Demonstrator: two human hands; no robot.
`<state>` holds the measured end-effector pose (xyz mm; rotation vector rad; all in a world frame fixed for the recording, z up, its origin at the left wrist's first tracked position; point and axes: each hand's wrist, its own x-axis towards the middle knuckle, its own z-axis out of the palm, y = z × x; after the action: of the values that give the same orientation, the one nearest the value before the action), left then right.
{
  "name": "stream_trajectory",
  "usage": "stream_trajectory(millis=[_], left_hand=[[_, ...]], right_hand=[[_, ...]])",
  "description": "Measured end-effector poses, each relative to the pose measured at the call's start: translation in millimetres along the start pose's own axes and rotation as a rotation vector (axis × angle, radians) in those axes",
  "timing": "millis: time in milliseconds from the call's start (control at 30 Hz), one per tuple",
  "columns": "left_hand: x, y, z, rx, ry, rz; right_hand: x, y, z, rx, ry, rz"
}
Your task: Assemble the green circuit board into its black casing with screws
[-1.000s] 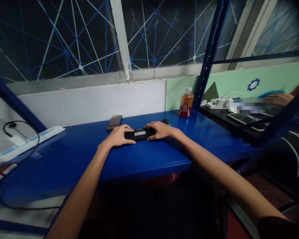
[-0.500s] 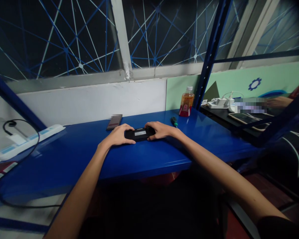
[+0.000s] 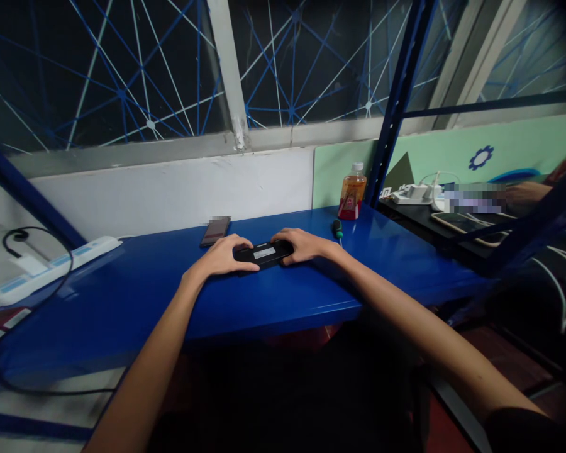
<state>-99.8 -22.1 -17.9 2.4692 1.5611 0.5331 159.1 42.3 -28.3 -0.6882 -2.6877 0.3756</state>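
A flat black device with a pale label [image 3: 264, 253] lies low over the blue tabletop, its kind not clear to me. My left hand [image 3: 224, 255] grips its left end, thumb along the near edge and fingers at the far edge. Round the right end, my right hand [image 3: 300, 245] is closed in the same way. Whether the device rests on the table or is slightly lifted I cannot tell. Just beyond my right hand lies a screwdriver [image 3: 338, 229] with a black and green handle. A dark phone [image 3: 216, 231] lies past my left hand, near the wall.
A bottle of reddish drink [image 3: 352, 192] stands at the back right of the blue table [image 3: 273, 302]. On the left are a white power strip [image 3: 56, 270] with a black cable and a red object [image 3: 2, 326]. At right, another person's hand [image 3: 528, 194] is over a black table with cables.
The screwdriver has shifted slightly right and turned, its shaft now pointing more toward me. The black device has tilted a little, and both hands still hold it.
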Motion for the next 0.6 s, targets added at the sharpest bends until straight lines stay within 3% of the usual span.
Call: stream_trajectory(millis=[200, 600], left_hand=[[2.2, -0.2, 3.2, -0.026, -0.059, 0.019], [2.6, 4.7, -1.7, -0.131, -0.109, 0.008]], right_hand=[[-0.3, -0.6, -1.0, -0.014, 0.0, -0.008], [2.1, -6.1, -0.1, 0.093, -0.056, 0.112]])
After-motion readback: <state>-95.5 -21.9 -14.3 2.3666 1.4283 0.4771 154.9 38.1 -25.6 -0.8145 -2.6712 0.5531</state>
